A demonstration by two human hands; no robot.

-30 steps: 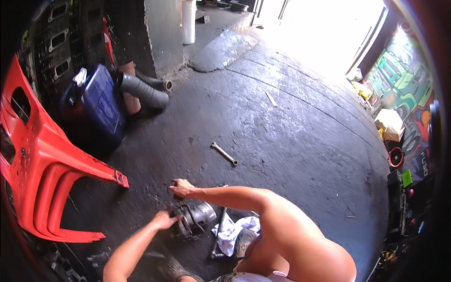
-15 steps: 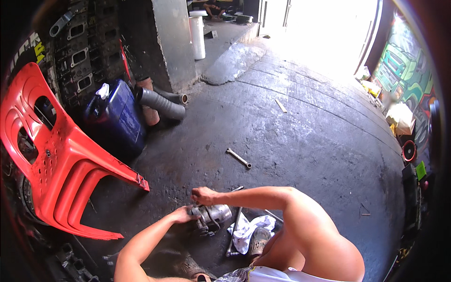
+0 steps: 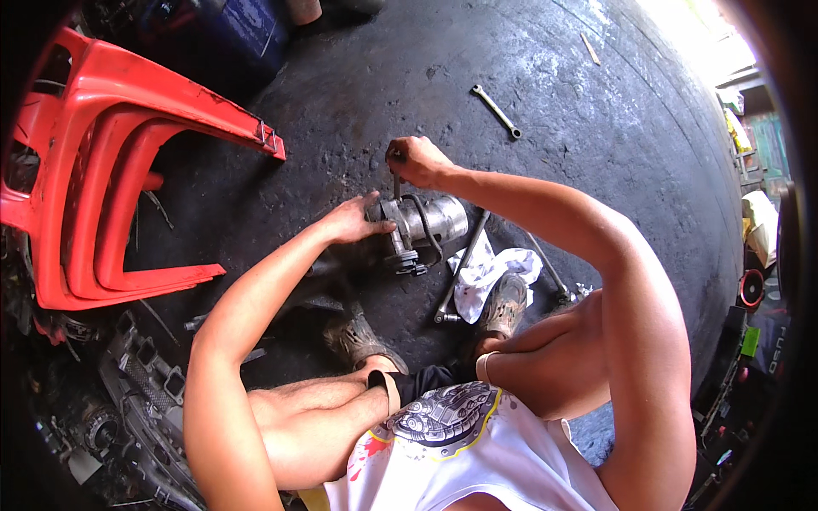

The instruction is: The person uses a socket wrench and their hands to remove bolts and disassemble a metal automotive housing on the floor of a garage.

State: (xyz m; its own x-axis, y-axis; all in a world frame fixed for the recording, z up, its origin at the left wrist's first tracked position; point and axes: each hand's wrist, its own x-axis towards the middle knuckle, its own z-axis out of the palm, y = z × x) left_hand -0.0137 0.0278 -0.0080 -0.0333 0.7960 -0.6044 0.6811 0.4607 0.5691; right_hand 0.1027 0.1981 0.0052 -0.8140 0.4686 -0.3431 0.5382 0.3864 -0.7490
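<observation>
A cylindrical metal engine part (image 3: 441,219), silver with a dark curved tube along its side, rests on the floor before me. My left hand (image 3: 354,221) grips its left end, thumb laid across the near face. Just above the same end, my right hand (image 3: 417,162) is closed around a short metal tool (image 3: 397,187). That tool stands upright with its lower end against the part; its kind is hidden by my fingers. Right of the part lie a stained white rag (image 3: 503,271) and a long-handled metal tool (image 3: 464,266).
A combination wrench (image 3: 497,112) lies farther out on the dark floor. Stacked red plastic chairs (image 3: 94,183) stand at the left, with a dark blue container (image 3: 226,38) behind. Greasy engine parts (image 3: 141,383) crowd the lower left. Another metal bar (image 3: 548,264) lies right of the rag.
My view has tilted down, bringing my legs and shirt into sight. Both hands stay at the engine part, the right still closed above it and the left holding its end.
</observation>
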